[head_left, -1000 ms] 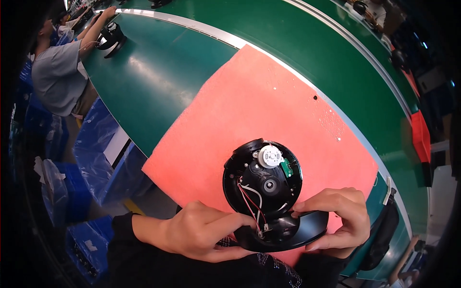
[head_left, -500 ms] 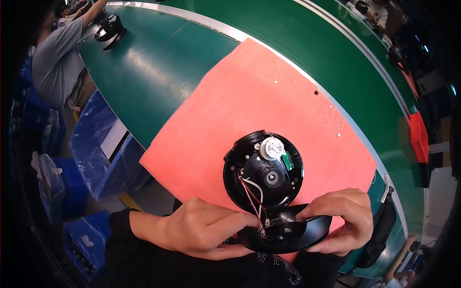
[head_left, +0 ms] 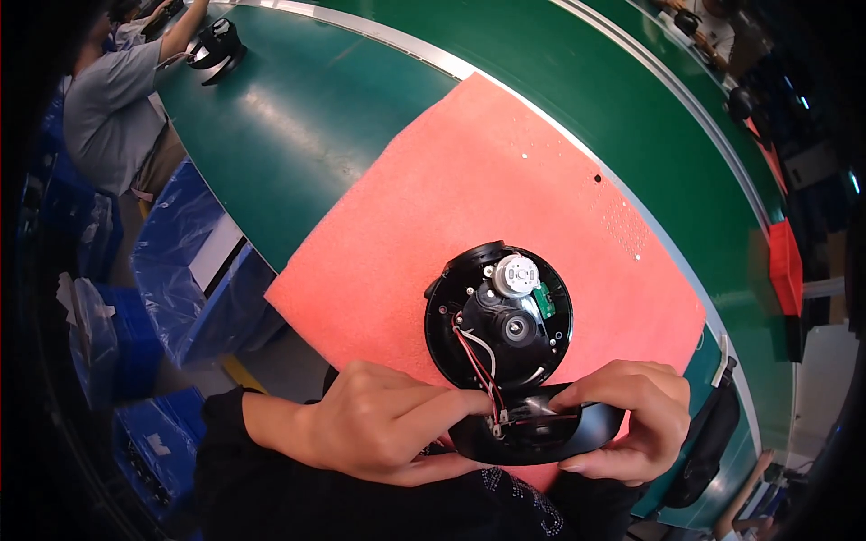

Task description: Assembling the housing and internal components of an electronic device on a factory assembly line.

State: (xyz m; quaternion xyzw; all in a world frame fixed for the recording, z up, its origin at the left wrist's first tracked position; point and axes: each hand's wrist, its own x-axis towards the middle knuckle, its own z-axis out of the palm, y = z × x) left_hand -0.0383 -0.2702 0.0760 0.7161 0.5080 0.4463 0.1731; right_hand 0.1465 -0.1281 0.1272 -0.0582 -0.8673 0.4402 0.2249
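Observation:
Tilted up at the mat's near edge is a curved black plastic housing (head_left: 577, 436), held between both hands. My left hand (head_left: 383, 422) pinches its left end, fingers by the small white connectors (head_left: 498, 424). At the right end, my right hand (head_left: 631, 419) grips with the thumb below and fingers over the inner rim. Red and white wires (head_left: 475, 356) run from the housing to a round black motor base (head_left: 442, 347) just beyond it. Inside that base sit a silver motor (head_left: 516, 276), a dark round hub (head_left: 517, 328) and a green circuit board (head_left: 544, 302).
Under the parts lies a pink foam mat (head_left: 379, 234) with small screws (head_left: 622, 225) at its far right. Blue lined bins (head_left: 180, 270) stand left of the green table (head_left: 289, 117). A co-worker (head_left: 117, 108) is at the far left beside another black unit (head_left: 215, 52).
The near edge of the housing has tipped up slightly, and my right hand has shifted a little left with it. The whole view has moved slightly.

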